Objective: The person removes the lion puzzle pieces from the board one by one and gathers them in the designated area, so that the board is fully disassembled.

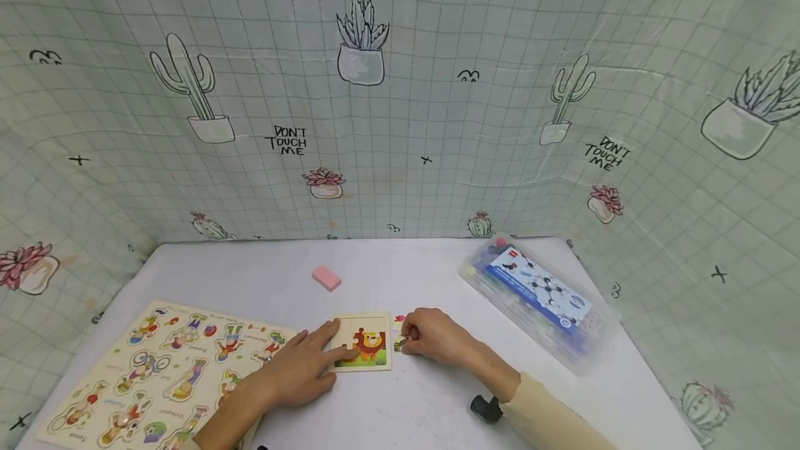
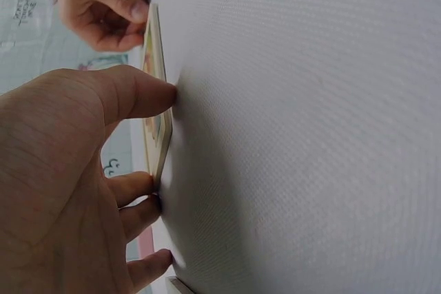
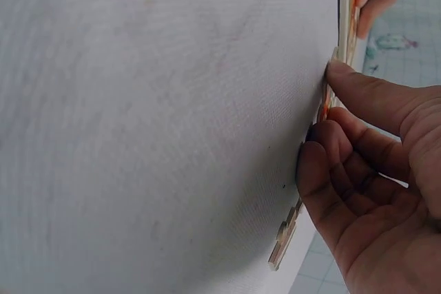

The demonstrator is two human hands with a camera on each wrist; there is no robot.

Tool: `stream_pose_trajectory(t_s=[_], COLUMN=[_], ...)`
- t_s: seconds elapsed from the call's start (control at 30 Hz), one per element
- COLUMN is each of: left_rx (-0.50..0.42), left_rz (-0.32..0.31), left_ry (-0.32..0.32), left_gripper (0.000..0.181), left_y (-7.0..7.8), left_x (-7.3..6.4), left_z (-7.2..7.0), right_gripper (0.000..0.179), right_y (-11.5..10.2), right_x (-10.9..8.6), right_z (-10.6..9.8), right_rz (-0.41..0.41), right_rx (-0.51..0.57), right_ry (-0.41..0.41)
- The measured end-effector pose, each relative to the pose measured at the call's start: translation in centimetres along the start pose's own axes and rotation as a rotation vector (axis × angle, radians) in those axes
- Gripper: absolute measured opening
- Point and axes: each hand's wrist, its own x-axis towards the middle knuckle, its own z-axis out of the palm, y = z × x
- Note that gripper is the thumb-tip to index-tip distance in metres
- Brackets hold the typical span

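A small wooden puzzle tray (image 1: 364, 369) lies on the table, with lion-picture pieces (image 1: 373, 347) filling part of it; its upper left is bare wood. My left hand (image 1: 296, 373) rests on the tray's left side with fingers spread, one finger on the picture. In the left wrist view the thumb touches down by the tray's near edge. Just right of the tray, my right hand (image 1: 434, 339) pinches a flat puzzle piece (image 3: 325, 103) between thumb and curled fingers, low over the table. Another thin wooden piece (image 3: 282, 240) lies beside those fingers. The fingers hide most of the pinched piece.
A large wooden board (image 1: 159, 380) with sports-figure pieces lies at the left, partly under my left forearm. Behind the tray is a pink block (image 1: 326, 278). A clear plastic case (image 1: 537, 304) stands at right. A black object (image 1: 486, 409) sits by my right forearm.
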Motion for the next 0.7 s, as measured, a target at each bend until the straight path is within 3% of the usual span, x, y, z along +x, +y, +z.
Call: stream_pose_trajectory(t_s=[0.7], left_rx=[0.013], left_rz=[0.019], left_ry=[0.018], left_gripper=[0.043], left_y=[-0.27], left_x=[0.04], left_z=[0.32], right_gripper=[0.016], right_y=[-0.12], right_x=[-0.26], right_z=[0.32], right_rz=[0.031], right_rx=[0.003], right_ry=[0.036])
